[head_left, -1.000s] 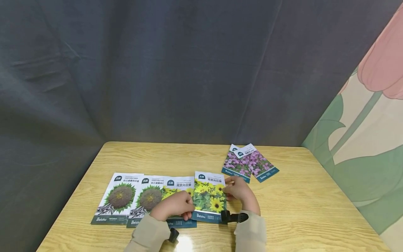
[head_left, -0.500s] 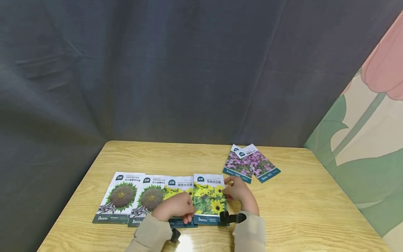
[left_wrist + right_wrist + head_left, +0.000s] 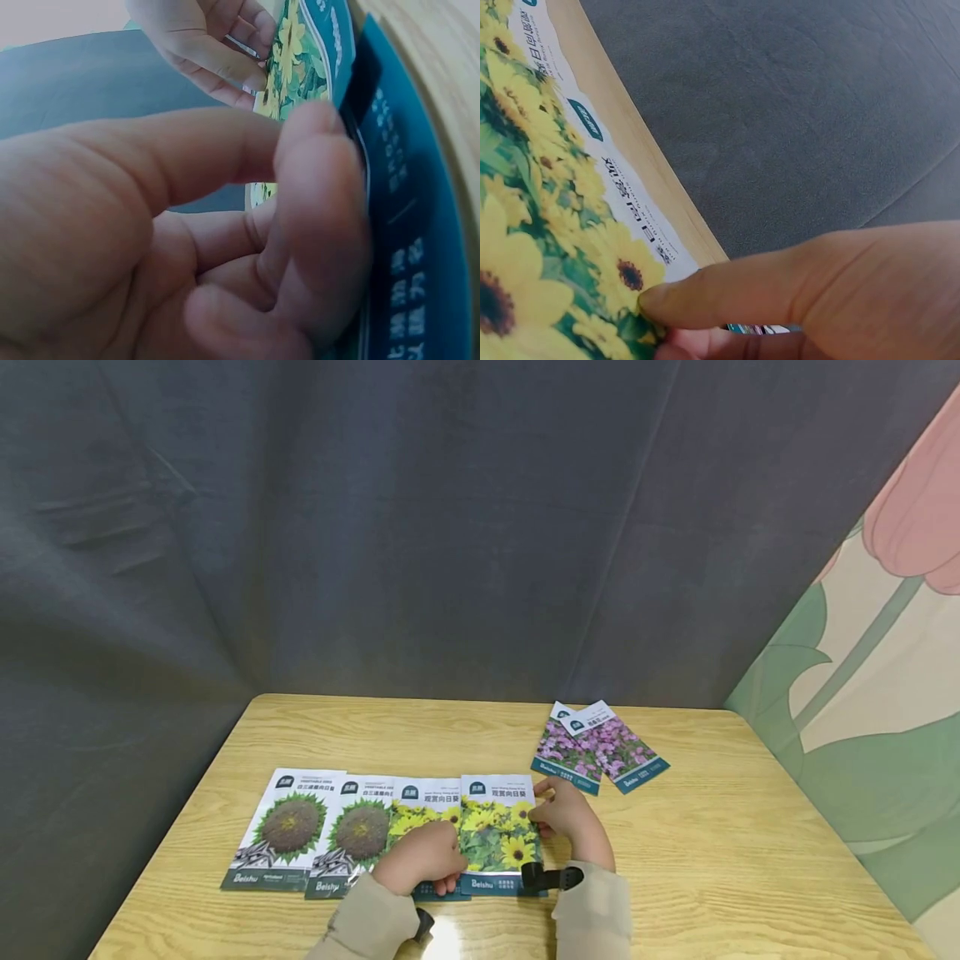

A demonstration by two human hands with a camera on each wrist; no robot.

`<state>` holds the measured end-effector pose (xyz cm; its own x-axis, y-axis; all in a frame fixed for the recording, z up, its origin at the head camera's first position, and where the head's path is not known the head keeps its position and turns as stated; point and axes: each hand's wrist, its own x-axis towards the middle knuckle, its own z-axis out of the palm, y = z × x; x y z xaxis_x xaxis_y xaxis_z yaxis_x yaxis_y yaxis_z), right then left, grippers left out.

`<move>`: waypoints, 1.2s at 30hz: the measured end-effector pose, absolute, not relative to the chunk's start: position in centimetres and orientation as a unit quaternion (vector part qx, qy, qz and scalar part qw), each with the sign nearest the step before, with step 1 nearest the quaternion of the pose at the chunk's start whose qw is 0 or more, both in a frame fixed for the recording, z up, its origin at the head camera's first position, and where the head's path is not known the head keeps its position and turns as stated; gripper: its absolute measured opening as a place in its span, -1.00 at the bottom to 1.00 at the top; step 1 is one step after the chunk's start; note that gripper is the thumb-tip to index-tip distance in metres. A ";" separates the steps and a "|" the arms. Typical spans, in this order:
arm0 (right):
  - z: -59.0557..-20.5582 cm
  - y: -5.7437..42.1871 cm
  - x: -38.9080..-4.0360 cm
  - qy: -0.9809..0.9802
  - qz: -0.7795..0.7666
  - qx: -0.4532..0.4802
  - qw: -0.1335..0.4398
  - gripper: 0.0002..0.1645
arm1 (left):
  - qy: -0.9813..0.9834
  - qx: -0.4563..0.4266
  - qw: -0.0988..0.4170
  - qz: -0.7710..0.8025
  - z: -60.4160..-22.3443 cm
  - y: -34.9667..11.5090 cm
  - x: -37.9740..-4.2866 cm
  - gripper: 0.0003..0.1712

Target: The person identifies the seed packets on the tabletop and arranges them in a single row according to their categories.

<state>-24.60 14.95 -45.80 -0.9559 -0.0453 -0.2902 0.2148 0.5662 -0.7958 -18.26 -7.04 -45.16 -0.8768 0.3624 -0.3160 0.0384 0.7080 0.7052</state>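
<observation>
A yellow-flower seed packet (image 3: 495,839) lies at the right end of a row. My right hand (image 3: 567,817) pinches its right edge; in the right wrist view the thumb (image 3: 720,292) lies on the printed front, with other fingers partly hidden beneath. My left hand (image 3: 423,856) is at this packet's left edge, its curled fingertips meeting at the lower corner, as the left wrist view shows. Under that hand is a second yellow-flower packet (image 3: 431,795), partly covered. Farther left, two sunflower-head seed packets (image 3: 288,827) continue the row, their edges overlapping.
Two purple-flower seed packets (image 3: 618,747) lie crossed over each other toward the back right. The wooden table (image 3: 712,860) ends at a dark grey curtain (image 3: 480,568) behind it. A wall hanging with a pink tulip (image 3: 915,535) borders the right side.
The rightmost packet has slid slightly left and toward me, coming level with the row and against its neighbour. Both hands stay at its edges. The view has shifted slightly.
</observation>
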 end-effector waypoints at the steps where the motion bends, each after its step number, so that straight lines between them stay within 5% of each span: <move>1: -45.8 14.9 -24.6 0.875 -0.461 0.048 0.139 -0.61 | 0.899 0.113 0.221 0.362 -45.2 -7.0 -18.3 -0.56; 36: -46.2 15.1 -24.3 0.888 -0.445 0.019 0.112 -0.88 | 0.903 0.112 0.196 0.365 -45.1 -6.6 -18.3 -0.50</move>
